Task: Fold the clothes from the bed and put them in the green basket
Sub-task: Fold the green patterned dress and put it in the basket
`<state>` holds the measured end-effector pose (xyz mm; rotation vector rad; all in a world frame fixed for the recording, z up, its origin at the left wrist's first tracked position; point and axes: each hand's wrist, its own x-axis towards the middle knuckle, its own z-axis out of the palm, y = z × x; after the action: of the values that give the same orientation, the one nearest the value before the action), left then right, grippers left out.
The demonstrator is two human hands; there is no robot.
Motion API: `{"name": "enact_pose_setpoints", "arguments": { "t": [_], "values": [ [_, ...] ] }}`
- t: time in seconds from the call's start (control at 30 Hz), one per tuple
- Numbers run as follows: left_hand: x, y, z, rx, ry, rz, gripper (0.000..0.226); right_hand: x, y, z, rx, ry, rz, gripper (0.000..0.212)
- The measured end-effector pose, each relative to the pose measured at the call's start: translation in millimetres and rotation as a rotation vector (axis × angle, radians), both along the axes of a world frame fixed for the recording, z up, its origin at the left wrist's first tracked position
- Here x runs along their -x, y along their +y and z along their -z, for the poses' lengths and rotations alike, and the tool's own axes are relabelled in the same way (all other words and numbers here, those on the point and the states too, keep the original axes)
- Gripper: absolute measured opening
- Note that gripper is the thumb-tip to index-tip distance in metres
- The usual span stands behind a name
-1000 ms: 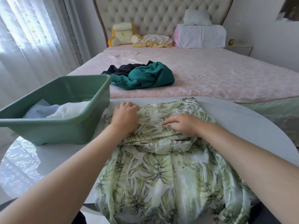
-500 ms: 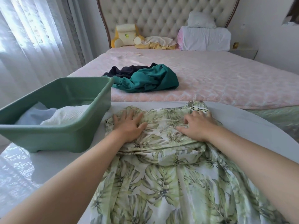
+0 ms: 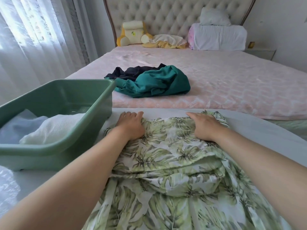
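A green-and-white leaf-print garment (image 3: 174, 156) lies spread on the round white table (image 3: 265, 130), its lower part hanging toward me. My left hand (image 3: 131, 125) presses flat on its far left corner, fingers reaching onto the table. My right hand (image 3: 204, 125) presses flat on its far right part. The green basket (image 3: 93, 103) stands on the table to the left, holding a folded white cloth (image 3: 53, 128) and a pale blue one (image 3: 18, 128). On the pink bed (image 3: 232, 83) beyond lie a teal garment (image 3: 157, 83) and a dark one (image 3: 132, 73), crumpled together.
At the tufted headboard (image 3: 166, 15) sit a yellow cushion (image 3: 131, 34), a yellow-white cloth (image 3: 166, 41) and stacked white pillows (image 3: 217, 35). Sheer curtains (image 3: 33, 39) hang at the left. A nightstand (image 3: 260, 53) stands at the bed's right.
Both hands slid away from me and apart over the leaf-print garment, from its middle to its far corners. My left hand uncurled and went flat. The view moved closer.
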<state>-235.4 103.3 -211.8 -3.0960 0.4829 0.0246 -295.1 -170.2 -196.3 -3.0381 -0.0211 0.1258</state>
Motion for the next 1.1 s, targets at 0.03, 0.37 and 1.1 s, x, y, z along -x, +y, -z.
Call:
{"name": "enact_pose_setpoints", "arguments": {
  "t": [0.03, 0.37, 1.1],
  "values": [
    [-3, 0, -1, -0.02, -0.011, 0.003, 0.061, -6, -3, 2, 0.034, -0.008, -0.002, 0.089],
    [-34, -31, 1, -0.01, -0.421, 0.157, 0.022, -47, -24, -4, 0.5, -0.21, -0.036, 0.023],
    [-15, -47, -3, -0.233, 0.05, 0.002, 0.081, -47, -20, 27, 0.071, 0.062, -0.12, 0.075]
  ]
}}
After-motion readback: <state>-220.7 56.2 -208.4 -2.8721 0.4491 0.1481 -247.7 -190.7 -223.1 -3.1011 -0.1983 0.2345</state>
